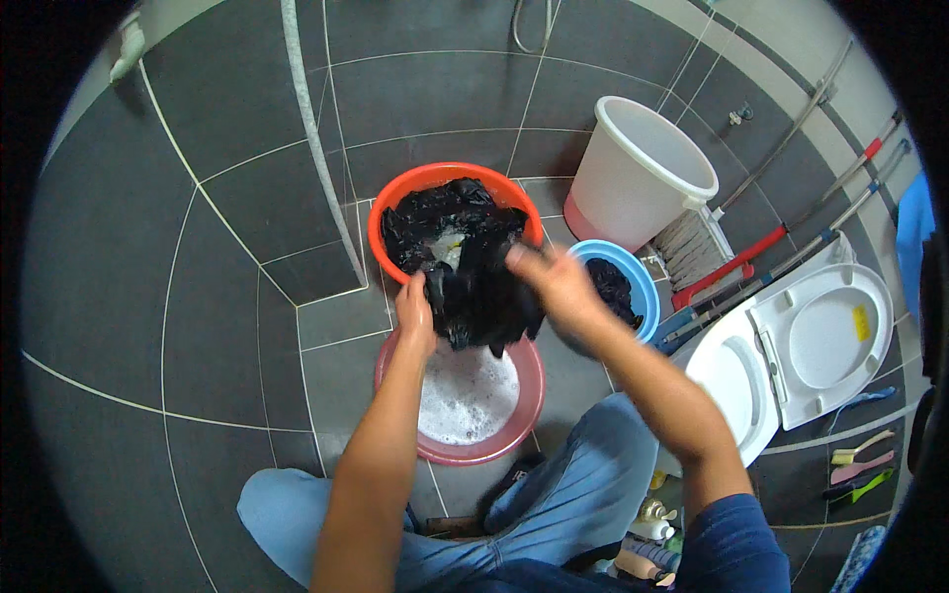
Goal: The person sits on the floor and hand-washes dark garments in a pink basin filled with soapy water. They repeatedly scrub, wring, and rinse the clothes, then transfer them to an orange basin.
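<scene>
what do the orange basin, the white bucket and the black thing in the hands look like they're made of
Orange basin: likely plastic, smooth with an even rolled rim. White bucket: also plastic by its look, matte and thin-walled. Black garment, gripped by left hand and right hand: wet cloth, limp, creased and glistening.

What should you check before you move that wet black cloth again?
1. Both hands hold the black cloth: left hand and right hand grip it: ok.
2. Cloth hangs over the pink basin, not the floor: ok.
3. Suds in the pink basin: ok.
4. Orange basin has room: already holds dark clothes: cannot tell.
5. White bucket stands upright: ok.
6. Cloth is clean: cannot tell.
</scene>
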Motion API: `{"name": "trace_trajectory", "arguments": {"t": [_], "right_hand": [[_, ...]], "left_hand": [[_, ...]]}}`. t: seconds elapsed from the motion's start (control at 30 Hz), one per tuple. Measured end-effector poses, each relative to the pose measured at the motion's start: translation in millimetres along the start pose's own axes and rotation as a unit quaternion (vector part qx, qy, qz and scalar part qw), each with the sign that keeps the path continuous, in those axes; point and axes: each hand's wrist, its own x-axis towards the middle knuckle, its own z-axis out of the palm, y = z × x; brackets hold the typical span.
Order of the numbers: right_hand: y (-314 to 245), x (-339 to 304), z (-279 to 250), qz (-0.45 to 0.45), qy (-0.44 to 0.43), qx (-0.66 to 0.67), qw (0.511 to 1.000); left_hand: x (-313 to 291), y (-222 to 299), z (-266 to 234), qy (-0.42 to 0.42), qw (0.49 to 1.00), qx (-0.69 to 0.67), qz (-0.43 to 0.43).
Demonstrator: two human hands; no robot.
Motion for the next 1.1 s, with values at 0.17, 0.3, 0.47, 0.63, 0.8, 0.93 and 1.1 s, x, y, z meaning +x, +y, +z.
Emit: {"name": "trace_trajectory", "arguments": {"t": [0.17, 0.3, 0.47, 0.63, 0.8, 0.93, 1.1], "right_hand": [[180, -66, 53, -0.02, -0.161, -0.258, 0.952], [250, -78, 73, 0.03, -0.213, -0.297, 0.93], [241, 1, 80, 0.083, 0.096, -0.236, 0.963], [224, 105, 85, 0.381, 0.067, -0.335, 0.859], [266, 113, 114, 0.298, 0.156, -0.419, 0.843], [279, 77, 92, 0.132, 0.189, -0.353, 0.907], [212, 6, 112, 0.07, 0.097, -0.031, 0.992]], "left_hand": [[-29, -91, -61, 0.061, 0.952, 0.294, 0.058], [-47, -144, -95, 0.083, 0.913, 0.393, 0.071], [-68, -187, -136, 0.031, 0.865, 0.5, 0.011], [-89, -206, -151, -0.019, 0.786, 0.606, -0.123], [-77, -224, -166, -0.011, 0.757, 0.635, -0.155], [-64, -221, -160, 0.028, 0.812, 0.557, -0.174], [-31, -222, -191, 0.245, 0.924, 0.291, 0.026]]}}
